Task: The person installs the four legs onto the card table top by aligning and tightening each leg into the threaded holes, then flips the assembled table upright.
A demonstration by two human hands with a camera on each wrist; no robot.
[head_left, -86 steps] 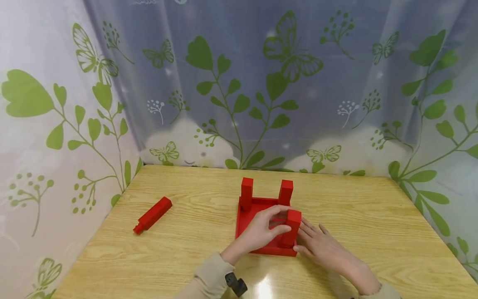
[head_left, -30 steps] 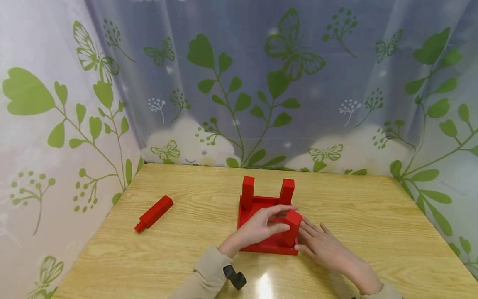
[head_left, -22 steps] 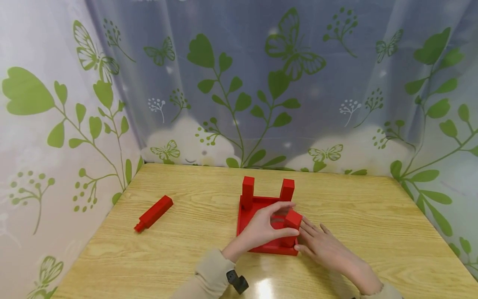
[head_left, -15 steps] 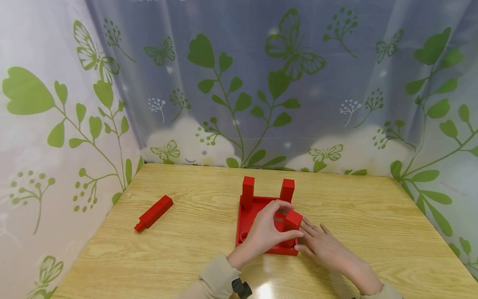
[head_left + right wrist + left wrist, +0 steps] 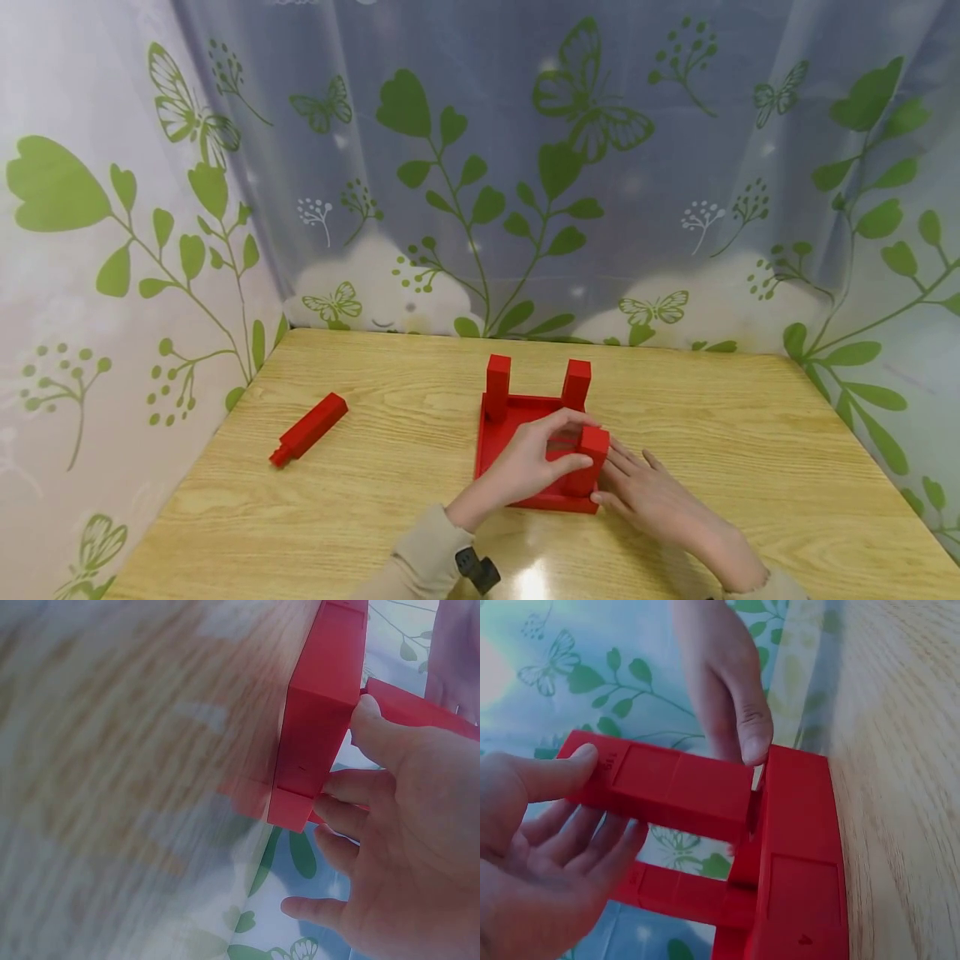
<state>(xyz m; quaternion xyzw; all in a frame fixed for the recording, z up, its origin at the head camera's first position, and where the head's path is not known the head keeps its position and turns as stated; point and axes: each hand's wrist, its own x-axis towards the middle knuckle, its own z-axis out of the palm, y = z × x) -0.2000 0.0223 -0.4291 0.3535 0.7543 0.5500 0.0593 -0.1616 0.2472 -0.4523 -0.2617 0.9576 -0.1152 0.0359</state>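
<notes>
An upturned square red toy tabletop (image 5: 540, 502) lies on the table, its rim facing up. Two red legs, the far left one (image 5: 498, 390) and the far right one (image 5: 576, 385), stand upright in its back corners. At the near right corner stands a third red leg (image 5: 595, 443), which my left hand (image 5: 517, 465) holds between thumb and fingers. In the left wrist view this leg (image 5: 675, 784) meets the tabletop (image 5: 802, 825). My right hand (image 5: 663, 504) rests against the tabletop's right side, fingers mostly extended. The right wrist view shows its thumb at the tabletop's corner (image 5: 322, 697).
A loose red leg (image 5: 311, 429) with a narrow notched end lies on the left of the wooden table (image 5: 405, 392). A patterned curtain (image 5: 480, 167) hangs behind the table and along its sides.
My left thumb and fingers have shifted on the near right leg, opening wider and then closing round it again. That leg has turned slightly. My right hand and the loose leg stay put.
</notes>
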